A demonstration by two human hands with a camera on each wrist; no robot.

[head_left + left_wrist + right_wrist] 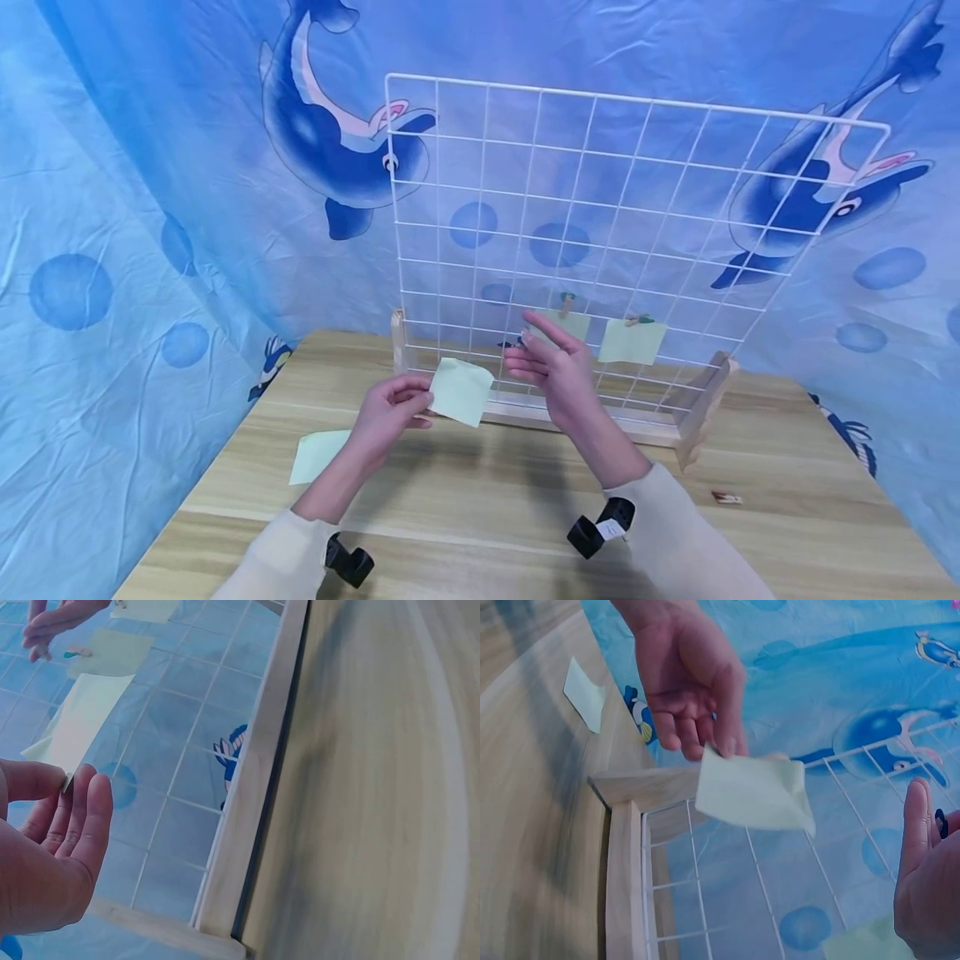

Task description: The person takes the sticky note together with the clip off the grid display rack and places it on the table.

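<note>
My left hand (390, 408) pinches a pale green paper note (462, 392) by its edge between thumb and fingers, in front of the wire grid (517, 221). One corner of the note curls, as the right wrist view shows. To the right, my right hand (558, 371) is raised before the grid and pinches a small clothespin (940, 823), mostly hidden by the fingers. Behind that hand, a green note (573, 323) hangs on the grid from a wooden clothespin (567, 303). Beside it hangs another note (632, 342) under a second clothespin (639, 320).
A loose green note (318, 456) lies on the wooden table (480, 508), left of my left forearm. Another small clothespin (727, 497) lies at the right. The grid stands in a wooden base (705, 408). Blue dolphin-print cloth (187, 167) hangs behind and at both sides.
</note>
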